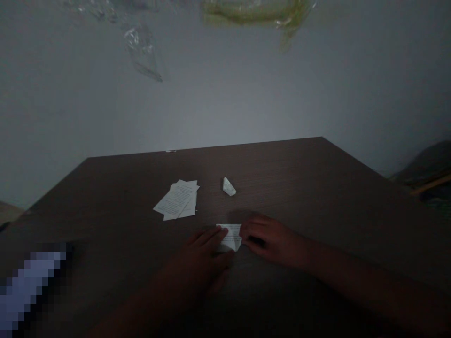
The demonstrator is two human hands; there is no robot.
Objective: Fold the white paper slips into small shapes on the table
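A small piece of printed paper (231,238), partly folded, lies on the table between my two hands. My left hand (207,256) rests on its left side, fingers stretched out over the paper and thumb near its lower edge. At the right edge, my right hand (266,236) has its fingers curled in and pinches the paper. Beyond them lies a small folded paper piece (229,187). To its left is a loose, fanned pile of printed paper sheets (178,199).
The dark wooden table (282,183) reaches back to a pale wall (239,94). A blurred-out, pixelated bright object (31,286) is at the lower left. Clear plastic (143,51) and a yellow strip (253,16) hang on the wall. Dark items (430,164) stand past the right edge.
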